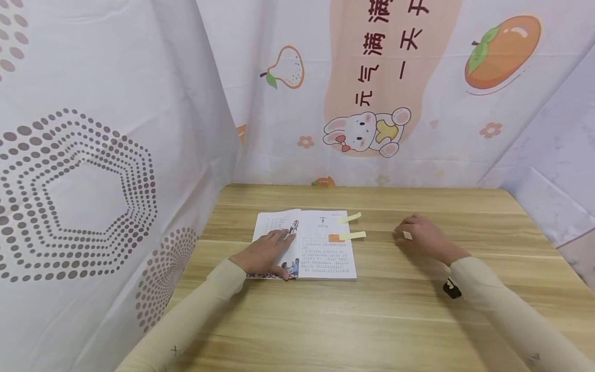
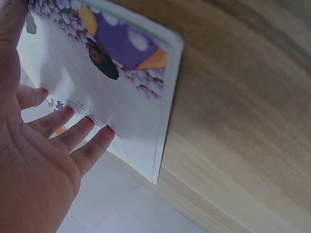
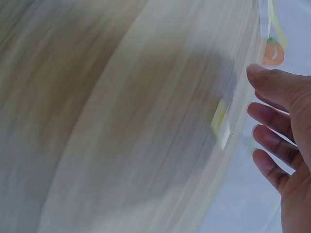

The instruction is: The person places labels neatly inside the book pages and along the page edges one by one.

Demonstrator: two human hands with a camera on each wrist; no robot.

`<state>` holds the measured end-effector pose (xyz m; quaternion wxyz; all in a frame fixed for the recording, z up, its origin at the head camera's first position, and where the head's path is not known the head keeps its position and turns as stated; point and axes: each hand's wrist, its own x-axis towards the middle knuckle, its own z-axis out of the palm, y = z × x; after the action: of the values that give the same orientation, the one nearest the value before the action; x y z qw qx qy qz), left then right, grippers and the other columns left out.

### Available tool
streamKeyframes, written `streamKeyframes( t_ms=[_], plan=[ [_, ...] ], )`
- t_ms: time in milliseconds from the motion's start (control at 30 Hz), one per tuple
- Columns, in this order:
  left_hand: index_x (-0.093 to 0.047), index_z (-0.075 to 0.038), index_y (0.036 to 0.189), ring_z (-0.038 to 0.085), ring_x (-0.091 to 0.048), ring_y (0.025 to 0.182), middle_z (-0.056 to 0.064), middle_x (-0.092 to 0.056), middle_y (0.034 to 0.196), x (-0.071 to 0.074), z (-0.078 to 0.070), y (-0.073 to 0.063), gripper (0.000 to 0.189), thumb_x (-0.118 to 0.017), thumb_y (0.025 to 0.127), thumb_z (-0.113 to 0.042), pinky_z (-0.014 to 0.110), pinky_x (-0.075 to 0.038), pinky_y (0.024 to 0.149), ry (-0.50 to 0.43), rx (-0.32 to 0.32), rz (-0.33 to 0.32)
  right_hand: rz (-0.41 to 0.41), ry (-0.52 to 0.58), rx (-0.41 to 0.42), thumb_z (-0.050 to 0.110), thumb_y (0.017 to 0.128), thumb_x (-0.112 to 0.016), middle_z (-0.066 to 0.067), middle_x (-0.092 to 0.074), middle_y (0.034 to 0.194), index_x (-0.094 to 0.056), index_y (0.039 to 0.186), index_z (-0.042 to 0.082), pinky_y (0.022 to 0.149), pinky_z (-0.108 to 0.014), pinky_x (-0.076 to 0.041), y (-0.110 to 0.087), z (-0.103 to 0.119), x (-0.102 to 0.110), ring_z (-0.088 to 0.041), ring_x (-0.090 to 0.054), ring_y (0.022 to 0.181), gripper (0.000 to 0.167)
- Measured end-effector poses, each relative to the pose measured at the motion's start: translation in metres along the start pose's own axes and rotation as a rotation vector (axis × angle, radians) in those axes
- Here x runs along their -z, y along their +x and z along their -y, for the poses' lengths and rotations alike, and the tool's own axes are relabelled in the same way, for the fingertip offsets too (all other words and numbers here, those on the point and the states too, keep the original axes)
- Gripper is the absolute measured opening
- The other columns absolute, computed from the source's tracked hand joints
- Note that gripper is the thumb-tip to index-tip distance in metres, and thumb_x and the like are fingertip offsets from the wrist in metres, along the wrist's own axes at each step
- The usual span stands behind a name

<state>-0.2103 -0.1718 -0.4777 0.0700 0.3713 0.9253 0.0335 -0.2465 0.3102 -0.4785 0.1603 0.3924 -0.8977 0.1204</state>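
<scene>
While the left hand (image 1: 266, 253) rests spread on an open white-paged book (image 1: 325, 258) atop the wood-grain table (image 1: 325, 323), the right hand (image 1: 425, 237), loosely bent and holding nothing, hovers near a small pale-yellow rectangular piece (image 3: 221, 124).

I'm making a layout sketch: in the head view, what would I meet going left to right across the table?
Left sleeve → left hand → open book's right page → yellow tabs jutting past its edge → right hand → right sleeve.
</scene>
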Motion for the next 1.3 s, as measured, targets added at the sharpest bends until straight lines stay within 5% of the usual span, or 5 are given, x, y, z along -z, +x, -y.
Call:
streamKeyframes(
  t_ms=[267,733,1100,1300],
  plan=[
    [-0.023,-0.005,0.163,0.038,-0.031,0.148,0.022,-0.029,0.163,-0.001,0.001,0.001,0.12,-0.07,0.076,-0.074,0.051,-0.033,0.118,-0.002,0.021,0.02,0.048,-0.009,-0.05,0.009,0.075,-0.091,-0.014,-0.071,0.095,-0.077,0.096,-0.003,0.078,-0.048,-0.056,-0.017,-0.014,0.001,-0.034,-0.063,0.089,0.028],
    [-0.024,-0.005,0.163,0.038,-0.031,0.149,0.022,-0.029,0.163,0.002,-0.001,0.0,0.119,-0.072,0.077,-0.072,0.052,-0.032,0.119,-0.04,0.03,0.017,-0.027,0.007,0.061,-0.002,0.074,-0.086,-0.011,-0.071,0.09,-0.076,0.085,0.002,0.074,-0.048,-0.057,-0.024,-0.023,0.003,-0.033,-0.067,0.084,0.015],
    [-0.025,-0.003,0.162,0.039,-0.031,0.148,0.023,-0.03,0.162,0.004,-0.003,-0.001,0.119,-0.072,0.078,-0.071,0.052,-0.032,0.118,-0.033,0.021,0.015,0.112,0.034,-0.075,-0.007,0.085,-0.077,-0.016,-0.073,0.098,-0.077,0.098,-0.003,0.081,-0.051,-0.057,-0.017,-0.015,0.01,-0.037,-0.068,0.093,0.014],
    [-0.023,-0.004,0.163,0.038,-0.031,0.149,0.022,-0.029,0.163,0.001,-0.002,-0.001,0.12,-0.07,0.077,-0.074,0.051,-0.032,0.119,-0.022,0.022,0.02,0.12,-0.018,-0.074,-0.008,0.085,-0.076,-0.013,-0.072,0.091,-0.078,0.095,-0.001,0.076,-0.049,-0.057,-0.009,-0.015,0.007,-0.033,-0.066,0.085,0.012]
  ],
)
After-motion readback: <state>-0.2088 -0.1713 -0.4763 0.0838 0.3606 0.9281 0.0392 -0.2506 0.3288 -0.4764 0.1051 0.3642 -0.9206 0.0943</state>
